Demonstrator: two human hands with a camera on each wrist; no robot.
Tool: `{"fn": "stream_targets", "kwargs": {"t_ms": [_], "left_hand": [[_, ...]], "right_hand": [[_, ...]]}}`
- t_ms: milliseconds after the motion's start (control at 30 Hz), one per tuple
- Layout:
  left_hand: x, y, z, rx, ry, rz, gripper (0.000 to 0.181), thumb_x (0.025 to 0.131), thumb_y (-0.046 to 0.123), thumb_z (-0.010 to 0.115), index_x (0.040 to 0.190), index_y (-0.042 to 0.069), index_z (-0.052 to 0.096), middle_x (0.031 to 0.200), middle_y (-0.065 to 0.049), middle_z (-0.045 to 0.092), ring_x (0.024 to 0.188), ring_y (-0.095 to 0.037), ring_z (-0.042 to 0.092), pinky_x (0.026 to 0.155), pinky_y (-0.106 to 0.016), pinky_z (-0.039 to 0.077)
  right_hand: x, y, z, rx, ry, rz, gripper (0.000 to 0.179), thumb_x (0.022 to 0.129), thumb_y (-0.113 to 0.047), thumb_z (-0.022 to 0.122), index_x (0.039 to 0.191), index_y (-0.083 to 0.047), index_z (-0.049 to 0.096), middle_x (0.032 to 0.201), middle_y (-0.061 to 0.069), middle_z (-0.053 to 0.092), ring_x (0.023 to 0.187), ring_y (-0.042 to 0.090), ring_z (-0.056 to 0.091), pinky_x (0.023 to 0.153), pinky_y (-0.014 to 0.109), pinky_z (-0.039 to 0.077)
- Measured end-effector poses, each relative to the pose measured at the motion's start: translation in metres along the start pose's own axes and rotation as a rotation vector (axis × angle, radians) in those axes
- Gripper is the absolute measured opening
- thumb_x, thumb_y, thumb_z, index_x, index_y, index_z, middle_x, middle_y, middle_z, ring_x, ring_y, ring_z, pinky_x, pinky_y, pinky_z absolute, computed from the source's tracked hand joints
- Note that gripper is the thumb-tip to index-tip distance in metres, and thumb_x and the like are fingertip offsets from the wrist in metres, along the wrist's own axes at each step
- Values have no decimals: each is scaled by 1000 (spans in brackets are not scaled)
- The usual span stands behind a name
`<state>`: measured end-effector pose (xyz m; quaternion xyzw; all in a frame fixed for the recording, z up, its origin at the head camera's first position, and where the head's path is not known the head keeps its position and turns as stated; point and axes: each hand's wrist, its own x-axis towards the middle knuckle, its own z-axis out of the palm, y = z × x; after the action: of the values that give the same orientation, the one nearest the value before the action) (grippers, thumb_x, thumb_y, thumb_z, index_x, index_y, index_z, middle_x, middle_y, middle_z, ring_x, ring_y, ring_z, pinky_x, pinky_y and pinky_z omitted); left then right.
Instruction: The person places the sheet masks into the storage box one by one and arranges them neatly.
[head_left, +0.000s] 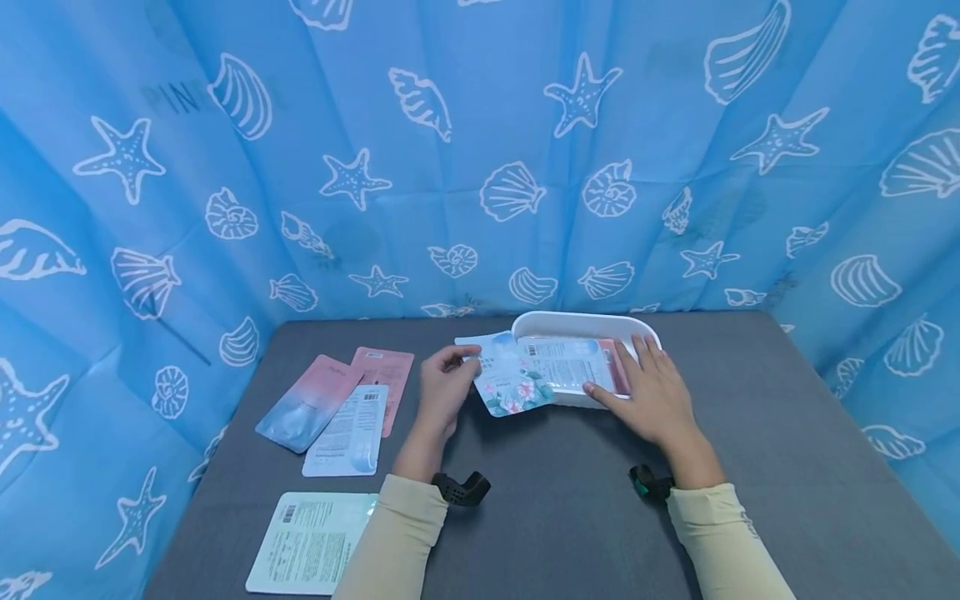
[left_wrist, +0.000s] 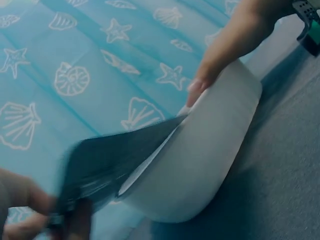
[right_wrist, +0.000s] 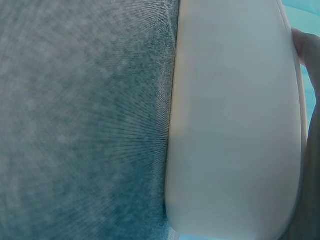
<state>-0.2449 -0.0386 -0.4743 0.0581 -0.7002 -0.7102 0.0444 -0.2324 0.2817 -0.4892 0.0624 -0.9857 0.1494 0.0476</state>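
Note:
My left hand [head_left: 447,385] pinches the left edge of a pale blue sheet mask packet [head_left: 513,385] with pink flowers and green leaves. In the left wrist view this packet [left_wrist: 115,157] looks dark and slants over the rim of a white plastic bin [left_wrist: 200,160]. Lying in the bin [head_left: 585,320] are a white-blue packet [head_left: 564,362] and a pink one [head_left: 618,367], partly covered. Across the bin's right end rests my right hand [head_left: 651,392], fingers spread and thumb at the front rim. The right wrist view shows the bin's outer wall [right_wrist: 235,120] with a thumb [right_wrist: 302,45] at its edge.
Left on the grey table [head_left: 555,517] lie overlapping packets: a pink-and-blue one [head_left: 311,404], a white-blue one [head_left: 347,433] and a pink one [head_left: 392,375]. A pale green packet [head_left: 311,542] lies nearer, partly behind the left sleeve. A blue shell-print curtain [head_left: 480,150] hangs behind.

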Motion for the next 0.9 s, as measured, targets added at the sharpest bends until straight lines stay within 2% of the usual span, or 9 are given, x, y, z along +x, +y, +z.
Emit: {"fn": "stream_targets", "kwargs": {"t_ms": [167,300,433,667,900], "left_hand": [[1,-2,-2,37,-127,-106,34,87,3,68,117,13,80,109,-11,62,84,-20,66,71,-36,60],[1,-4,-2,42,-166,-122,32,89,5,67,117,11,80,113,-13,68,84,-18,69,79,-46,63],[0,-5,-2,34,-176,-135,33,89,6,69,121,12,78,116,-13,69,87,-18,72,83,-48,64],[3,-4,-3,-36,-198,-138,39,89,1,75,128,7,73,121,-18,61,94,-23,73,74,-34,66],[2,-6,-4,-83,-165,-146,42,88,-2,80,127,5,69,129,-20,55,95,-27,74,76,-35,66]], "right_hand": [[0,-1,0,-5,13,-4,106,95,-79,52,168,-5,27,174,28,18,163,48,11,130,67,13],[1,0,1,-11,14,-4,107,95,-79,52,168,-5,27,174,29,18,163,48,11,130,67,12],[1,0,1,-8,10,0,107,95,-79,52,168,-6,27,174,28,17,163,48,11,130,66,12],[0,-3,-2,-2,9,8,106,95,-78,53,168,-6,28,174,28,17,163,48,10,130,66,12],[-1,-4,-4,-8,-11,10,106,95,-78,52,168,-5,27,174,29,17,163,48,11,130,67,12]]}}
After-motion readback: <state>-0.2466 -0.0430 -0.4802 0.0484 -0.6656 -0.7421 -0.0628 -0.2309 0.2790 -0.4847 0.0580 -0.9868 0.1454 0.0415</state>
